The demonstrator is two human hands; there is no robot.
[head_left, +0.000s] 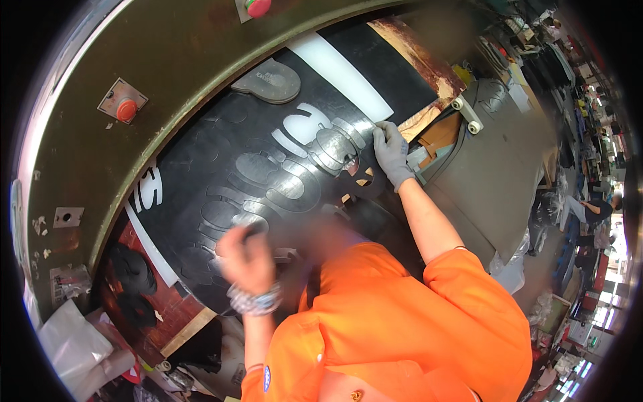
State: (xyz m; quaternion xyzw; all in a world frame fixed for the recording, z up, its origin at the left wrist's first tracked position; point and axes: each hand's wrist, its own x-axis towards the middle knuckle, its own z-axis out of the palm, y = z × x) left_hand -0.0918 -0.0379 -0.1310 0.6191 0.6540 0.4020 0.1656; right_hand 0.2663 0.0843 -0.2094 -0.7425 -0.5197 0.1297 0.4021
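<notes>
A large black sheet (194,147) lies before me, with several curved, sole-like outlines cut in it and white patches showing through some gaps. My left hand (248,258), bare with a beaded bracelet at its wrist, hovers over or touches the sheet's near part; motion smears its fingers. In a grey glove, my right hand (392,154) has its fingers bent together on the sheet's right edge, beside the cut-outs and the end of a white strip (345,74). Farther back on the sheet rests a rounded grey plate (271,82).
A green machine frame (161,60) arches over the far left, bearing a red push button (126,110). Black cut pieces (130,268) are piled on a reddish-brown board (177,308). A grey flat surface (475,174) stands at right. Clear plastic bags (77,342) lie lower left.
</notes>
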